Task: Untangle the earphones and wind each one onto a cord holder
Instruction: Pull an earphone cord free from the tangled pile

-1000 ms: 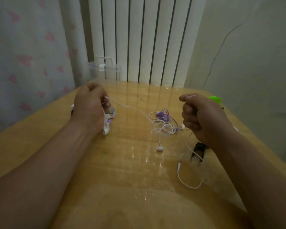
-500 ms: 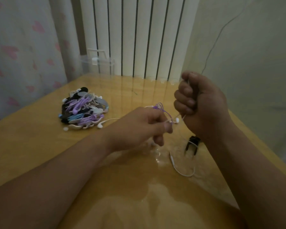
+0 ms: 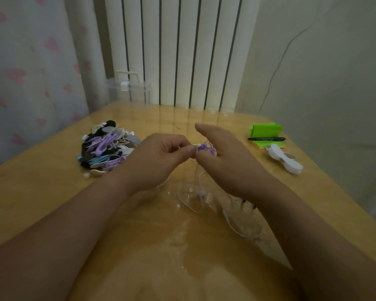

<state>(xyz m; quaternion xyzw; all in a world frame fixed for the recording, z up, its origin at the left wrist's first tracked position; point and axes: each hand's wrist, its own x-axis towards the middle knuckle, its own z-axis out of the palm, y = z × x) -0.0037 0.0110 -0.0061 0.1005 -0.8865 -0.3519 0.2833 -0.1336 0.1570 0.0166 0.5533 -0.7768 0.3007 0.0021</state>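
Where the desk (image 3: 41,192) reaches the frame's left, a pile (image 3: 104,148) of wound earphones lies well apart from the hands. From lower left the forearm rises to the left hand (image 3: 159,159), knuckles up, its fingers (image 3: 172,146) curled, thumb and forefinger pinching a white cord (image 3: 199,179). At mid-frame the purple tangle (image 3: 205,147) is held above the desk, with the cord trailing down. The right hand (image 3: 226,157) touches the left, forefinger stretched straight, thumb and lower fingers pinching the tangle. At right lie green notes (image 3: 265,130), a pen (image 3: 266,139) and white holders (image 3: 284,158).
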